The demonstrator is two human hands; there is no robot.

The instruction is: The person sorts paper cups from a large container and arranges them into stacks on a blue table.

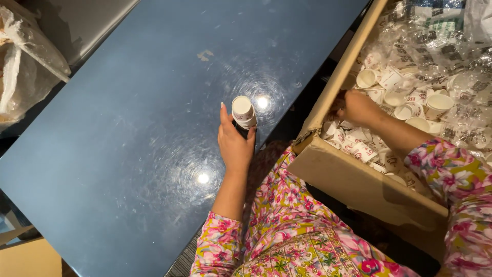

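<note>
L hand clamped on cup stack nr table edge; R hand in box, grip unclear.

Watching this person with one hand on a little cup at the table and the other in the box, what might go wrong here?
The left hand holds the small white cup only at its side, so it might tip on the glossy blue table. The right hand digs among loose cups in the cardboard box, with the grip hidden, so some could get crushed. The box seems to sit off the table edge and might shift.
</note>
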